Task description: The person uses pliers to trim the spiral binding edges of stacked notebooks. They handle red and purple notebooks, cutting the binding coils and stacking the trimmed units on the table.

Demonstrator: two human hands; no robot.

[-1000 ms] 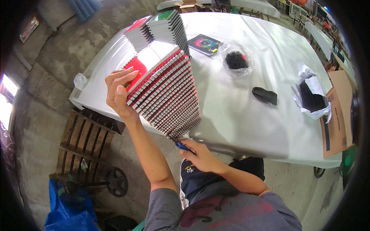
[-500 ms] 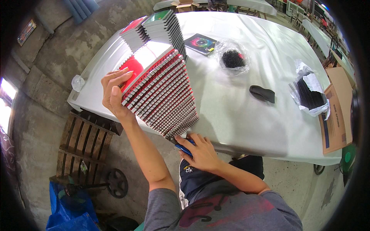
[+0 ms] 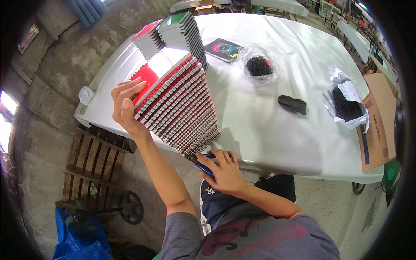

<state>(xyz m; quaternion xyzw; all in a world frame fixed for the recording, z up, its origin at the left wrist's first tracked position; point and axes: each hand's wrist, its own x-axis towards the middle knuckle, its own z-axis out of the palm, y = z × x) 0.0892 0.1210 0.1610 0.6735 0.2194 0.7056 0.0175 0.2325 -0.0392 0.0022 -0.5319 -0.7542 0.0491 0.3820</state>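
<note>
A tall stack of red-covered spiral notebooks [image 3: 184,106] stands at the table's near edge, its bound side facing me. My left hand [image 3: 129,102] grips the upper left corner, fingers bent over the glossy top cover and thumb by the edge. Low at the stack's near corner, my right hand [image 3: 226,173] is wrapped round blue-handled pliers [image 3: 204,170]. The pliers' jaws are at the lowest coils; their tips are too small to make out. Behind stand two more notebook stacks, one with a red cover [image 3: 147,29] and one with a green cover [image 3: 175,19].
On the white-covered table [image 3: 251,134] lie a dark notebook [image 3: 222,48], a clear plastic bag of black coils [image 3: 259,66], a black pouch-like item [image 3: 292,105] and wrapped black spirals [image 3: 346,104]. A cardboard box [image 3: 375,125] stands right; a wooden pallet [image 3: 93,167] is at lower left.
The blue handles of the pliers show further apart in my right hand. My left hand keeps its hold on the stack. The whole view has shifted slightly.
</note>
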